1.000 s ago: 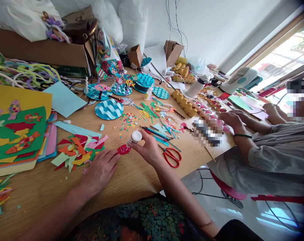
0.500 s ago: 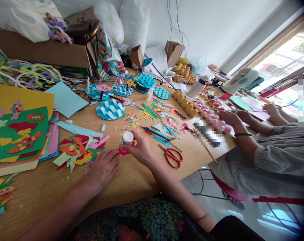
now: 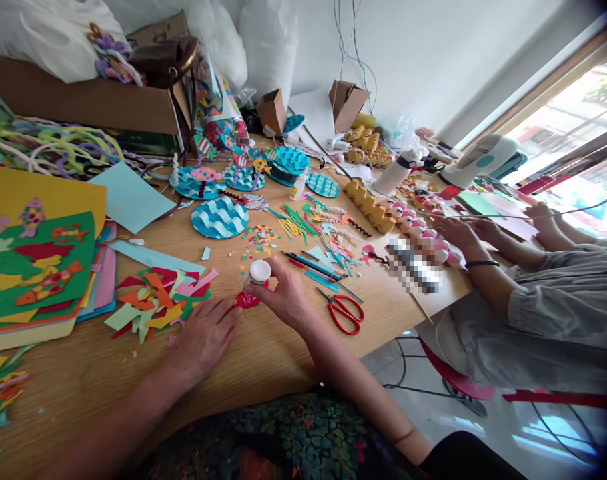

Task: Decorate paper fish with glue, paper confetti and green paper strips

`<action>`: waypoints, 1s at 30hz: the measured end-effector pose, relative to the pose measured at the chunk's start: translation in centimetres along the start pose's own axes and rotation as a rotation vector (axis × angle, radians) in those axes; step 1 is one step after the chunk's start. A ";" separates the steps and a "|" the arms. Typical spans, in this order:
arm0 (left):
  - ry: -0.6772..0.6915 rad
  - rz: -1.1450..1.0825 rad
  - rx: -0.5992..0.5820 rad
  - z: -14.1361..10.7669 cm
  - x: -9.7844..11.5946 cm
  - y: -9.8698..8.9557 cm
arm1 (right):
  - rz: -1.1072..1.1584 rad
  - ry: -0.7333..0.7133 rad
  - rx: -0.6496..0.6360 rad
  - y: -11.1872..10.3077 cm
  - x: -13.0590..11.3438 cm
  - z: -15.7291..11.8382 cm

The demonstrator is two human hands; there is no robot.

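Observation:
My right hand (image 3: 286,297) is closed around a small white glue bottle (image 3: 259,272), tipped with its flat round base up. Directly beneath it lies a small red paper cutout (image 3: 248,299), partly hidden by the bottle and fingers; a shiny wet-looking patch shows on it. My left hand (image 3: 207,333) rests flat on the table, fingers stretched out, fingertips at the cutout's left edge. Paper scraps (image 3: 158,300) in many colours lie just beyond my left hand. Red-handled scissors (image 3: 344,313) are to the right of my right hand.
Coloured pencils (image 3: 313,263) and confetti dots (image 3: 261,240) lie beyond my hands. Farther back are a blue wave-patterned disc (image 3: 220,217) and a glue bottle with a yellow label (image 3: 299,185). Paper sheets (image 3: 43,267) are stacked at left. A co-worker's hands (image 3: 458,233) are at right.
My right hand and the glue bottle have shifted slightly right over the red paper, so more of the paper shows. My left hand has stayed in place.

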State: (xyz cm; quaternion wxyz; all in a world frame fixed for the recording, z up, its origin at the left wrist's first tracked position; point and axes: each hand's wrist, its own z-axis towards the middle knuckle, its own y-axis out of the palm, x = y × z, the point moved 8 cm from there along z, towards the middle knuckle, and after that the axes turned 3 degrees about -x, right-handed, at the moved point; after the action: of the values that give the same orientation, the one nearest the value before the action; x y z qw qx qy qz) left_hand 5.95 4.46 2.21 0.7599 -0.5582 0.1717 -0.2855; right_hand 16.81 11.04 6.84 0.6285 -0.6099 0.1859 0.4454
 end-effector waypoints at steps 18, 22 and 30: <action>-0.002 -0.085 0.024 -0.2 -0.2 -0.1 | -0.072 0.039 0.040 -2.4 0.9 -1.8; -0.013 -0.087 0.011 -0.3 -0.3 0.2 | -0.056 0.018 0.036 -2.3 0.6 -2.0; -0.017 -0.088 0.000 -0.3 -0.4 0.2 | -0.044 0.033 -0.016 -1.4 0.0 -2.3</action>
State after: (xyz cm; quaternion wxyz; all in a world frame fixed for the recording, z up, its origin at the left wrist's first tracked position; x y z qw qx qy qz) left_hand 5.58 4.53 1.87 0.7480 -0.5675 0.1407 -0.3140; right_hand 18.63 9.11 7.21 0.6300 -0.6261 0.1792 0.4231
